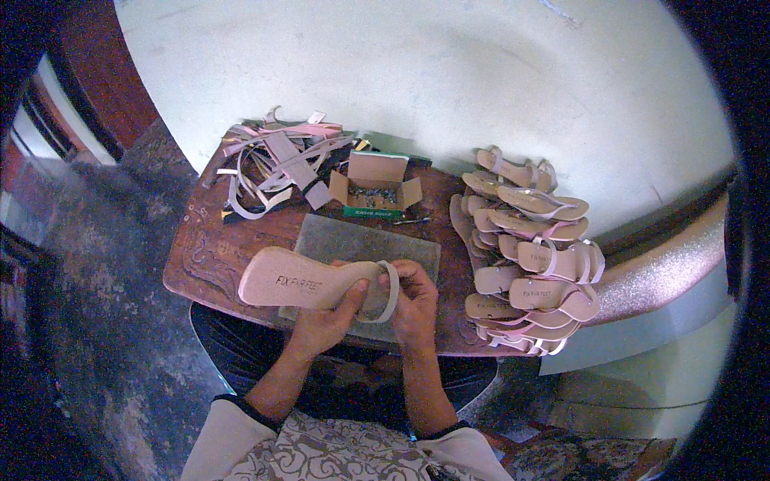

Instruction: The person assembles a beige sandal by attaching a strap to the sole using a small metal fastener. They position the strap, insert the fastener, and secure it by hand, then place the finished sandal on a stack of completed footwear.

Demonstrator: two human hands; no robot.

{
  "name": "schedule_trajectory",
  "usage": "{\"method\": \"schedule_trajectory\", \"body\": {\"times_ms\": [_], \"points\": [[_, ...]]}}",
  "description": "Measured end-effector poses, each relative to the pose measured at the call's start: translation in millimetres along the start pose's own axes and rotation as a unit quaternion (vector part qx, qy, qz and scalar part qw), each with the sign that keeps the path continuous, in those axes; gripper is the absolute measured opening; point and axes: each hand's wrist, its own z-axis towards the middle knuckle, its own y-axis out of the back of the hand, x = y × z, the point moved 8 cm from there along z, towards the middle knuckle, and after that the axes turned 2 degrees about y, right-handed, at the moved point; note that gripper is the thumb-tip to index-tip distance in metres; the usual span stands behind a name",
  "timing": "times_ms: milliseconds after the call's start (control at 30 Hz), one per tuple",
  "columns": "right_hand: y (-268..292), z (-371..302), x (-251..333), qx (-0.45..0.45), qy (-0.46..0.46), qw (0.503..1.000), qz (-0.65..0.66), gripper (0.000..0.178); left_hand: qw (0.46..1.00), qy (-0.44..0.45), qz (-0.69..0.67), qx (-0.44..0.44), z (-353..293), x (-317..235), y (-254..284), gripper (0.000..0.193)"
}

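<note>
Above the near part of the low wooden table, I hold a beige sandal sole (309,278), its wide end pointing left. My left hand (325,323) grips the narrower part, thumb on top and the other fingers mostly hidden beneath. A pale loop of strap (392,295) stands up across the sole's right end. My right hand (416,301) has its fingers closed on this strap at the sole's far edge. Whether the strap's ends are fixed to the sole cannot be made out. Under the sole lies a flat grey slab (345,236) on the table.
Loose straps (289,168) are heaped at the table's (208,248) far left. An open green cardboard box (374,213) of small metal pieces stands at the back middle, a thin tool (412,220) beside it. Finished-looking sandals (529,220) pile up along the right side. A pale wall (425,72) rises behind.
</note>
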Motion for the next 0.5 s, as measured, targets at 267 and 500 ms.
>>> {"method": "schedule_trajectory", "body": {"times_ms": [267,500], "points": [[-8,3,37,0.057,0.118,0.971,-0.201,0.026,0.997,0.011,-0.067,0.033,3,0,3,0.022],[-3,6,34,0.075,0.156,0.963,-0.205,0.023,0.999,0.005,-0.013,0.047,3,-11,1,0.019]]}}
